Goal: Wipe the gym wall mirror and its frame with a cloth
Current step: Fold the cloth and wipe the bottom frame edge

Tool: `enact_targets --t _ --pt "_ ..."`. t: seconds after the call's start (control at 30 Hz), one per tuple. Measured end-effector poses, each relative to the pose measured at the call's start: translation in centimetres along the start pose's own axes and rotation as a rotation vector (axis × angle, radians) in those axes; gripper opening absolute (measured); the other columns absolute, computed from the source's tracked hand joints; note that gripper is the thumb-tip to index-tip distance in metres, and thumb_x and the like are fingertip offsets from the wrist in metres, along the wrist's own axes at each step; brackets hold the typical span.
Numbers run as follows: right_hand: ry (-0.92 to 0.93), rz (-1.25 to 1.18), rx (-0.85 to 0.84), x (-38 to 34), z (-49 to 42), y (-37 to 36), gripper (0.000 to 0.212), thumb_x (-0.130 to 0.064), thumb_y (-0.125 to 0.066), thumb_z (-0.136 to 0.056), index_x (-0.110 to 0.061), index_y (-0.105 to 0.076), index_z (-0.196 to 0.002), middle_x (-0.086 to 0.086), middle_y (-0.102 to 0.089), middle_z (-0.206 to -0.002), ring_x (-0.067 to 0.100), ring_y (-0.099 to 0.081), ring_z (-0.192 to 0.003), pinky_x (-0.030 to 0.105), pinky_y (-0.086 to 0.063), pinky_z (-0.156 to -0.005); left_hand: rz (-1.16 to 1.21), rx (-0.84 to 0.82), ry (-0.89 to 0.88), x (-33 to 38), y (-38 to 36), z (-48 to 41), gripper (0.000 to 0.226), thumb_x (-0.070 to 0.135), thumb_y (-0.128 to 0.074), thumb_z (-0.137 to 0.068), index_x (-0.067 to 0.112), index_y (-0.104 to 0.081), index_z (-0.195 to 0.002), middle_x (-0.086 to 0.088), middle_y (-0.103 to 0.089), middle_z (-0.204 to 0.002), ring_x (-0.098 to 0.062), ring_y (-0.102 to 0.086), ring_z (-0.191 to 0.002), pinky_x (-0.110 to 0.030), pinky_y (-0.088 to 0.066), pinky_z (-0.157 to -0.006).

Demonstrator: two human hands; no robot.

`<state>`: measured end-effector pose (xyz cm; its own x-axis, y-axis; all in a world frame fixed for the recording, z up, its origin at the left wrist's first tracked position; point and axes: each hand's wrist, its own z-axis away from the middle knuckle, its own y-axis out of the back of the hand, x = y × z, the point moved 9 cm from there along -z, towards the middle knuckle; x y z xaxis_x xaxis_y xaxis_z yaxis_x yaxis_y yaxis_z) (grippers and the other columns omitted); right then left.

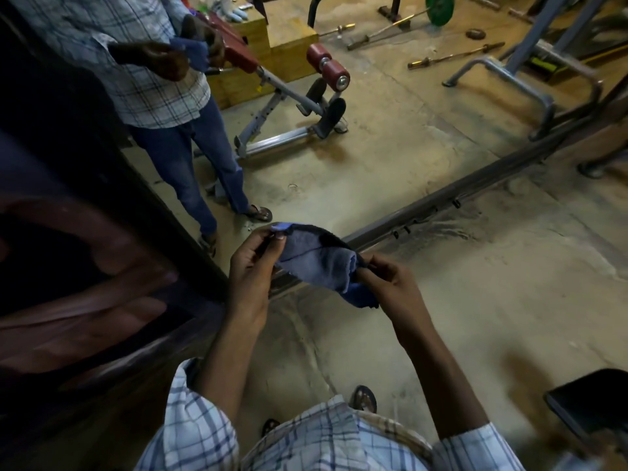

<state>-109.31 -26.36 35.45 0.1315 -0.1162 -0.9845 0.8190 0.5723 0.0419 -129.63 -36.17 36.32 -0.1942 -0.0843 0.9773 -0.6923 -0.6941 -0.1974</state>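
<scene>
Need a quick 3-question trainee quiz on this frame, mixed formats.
1. True or false: a bench shows in the mirror.
2. Left hand, right hand: which pinches the cloth? A) left only B) right only C) both
3. Fill in: the cloth's colour is ____.
Key: 1 true; 2 C; 3 blue.

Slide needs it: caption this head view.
Left hand and right hand pinch a crumpled blue cloth before the grey-framed wall mirror.
</scene>
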Motion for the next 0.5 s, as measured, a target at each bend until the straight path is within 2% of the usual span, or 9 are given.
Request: enact_targets --t 0.07,0.1,0.2,0.27,0.4,0.5 --pt "0.031 0.0 0.017 -0.4 0.0 0.3 0.023 -0.005 -0.06 -0.1 -0.019 -0.075 -0.09 -0.003 -0.073 -0.08 0.007 -0.065 -0.074 0.016 -0.047 -0.061 -0.015 -0.058 -0.021 0.3 -0.1 -0.3 0.041 0.034 -0.068 -0.091 0.011 -0.072 -0.125 -0.014 -0.07 -0.132 -0.034 -0.062 -0.13 -0.055 -0.045 -0.113" --pt "0.047 -0.004 0.031 -0.6 0.0 0.6 0.021 -0.007 -0.061 -0.101 -0.017 -0.076 -0.09 -0.002 -0.073 -0.081 0.009 -0.065 -0.075 0.015 -0.047 -0.062 -0.018 -0.062 -0.023 0.3 0.1 -0.4 0.042 0.035 -0.068 -0.089 0.012 -0.072 -0.124 -0.013 -0.071 -0.132 -0.032 -0.063 -0.129 -0.052 -0.048 -0.111" --pt "0.08 -0.047 0.076 -1.2 0.0 1.3 0.019 -0.013 -0.063 -0.101 -0.013 -0.079 -0.09 0.001 -0.074 -0.081 0.01 -0.064 -0.074 0.017 -0.047 -0.066 0.019 -0.033 0.021 -0.5 0.8 -0.4 0.019 0.023 -0.066 -0.095 0.027 -0.078 -0.109 -0.002 -0.076 -0.118 -0.026 -0.068 -0.115 -0.038 -0.055 -0.092" --pt "0.075 -0.09 0.087 -1.4 0.1 1.2 0.019 -0.015 -0.065 -0.1 -0.016 -0.078 -0.085 0.0 -0.073 -0.078 0.011 -0.063 -0.072 0.019 -0.047 -0.066 0.046 -0.009 0.049 -1.1 0.9 0.0 0.024 0.011 -0.06 -0.1 0.027 -0.078 -0.102 0.002 -0.077 -0.107 -0.02 -0.069 -0.105 -0.034 -0.054 -0.086" --pt "0.088 -0.085 0.081 -1.8 0.2 0.6 0.018 -0.013 -0.069 -0.096 -0.009 -0.073 -0.078 0.003 -0.068 -0.074 0.012 -0.061 -0.071 0.021 -0.045 -0.063 0.088 0.053 0.127 -2.3 1.6 0.4 0.021 0.008 -0.061 -0.1 0.023 -0.075 -0.103 0.0 -0.076 -0.105 -0.018 -0.067 -0.104 -0.035 -0.051 -0.085" --pt "0.088 -0.109 0.053 -1.9 0.0 0.1 0.015 -0.017 -0.067 -0.099 -0.007 -0.076 -0.094 0.011 -0.077 -0.091 0.026 -0.071 -0.085 0.032 -0.054 -0.074 0.054 0.065 0.151 -2.6 2.3 0.4 0.017 0.015 -0.057 -0.105 0.022 -0.072 -0.109 0.003 -0.077 -0.107 -0.014 -0.07 -0.106 -0.035 -0.052 -0.089"
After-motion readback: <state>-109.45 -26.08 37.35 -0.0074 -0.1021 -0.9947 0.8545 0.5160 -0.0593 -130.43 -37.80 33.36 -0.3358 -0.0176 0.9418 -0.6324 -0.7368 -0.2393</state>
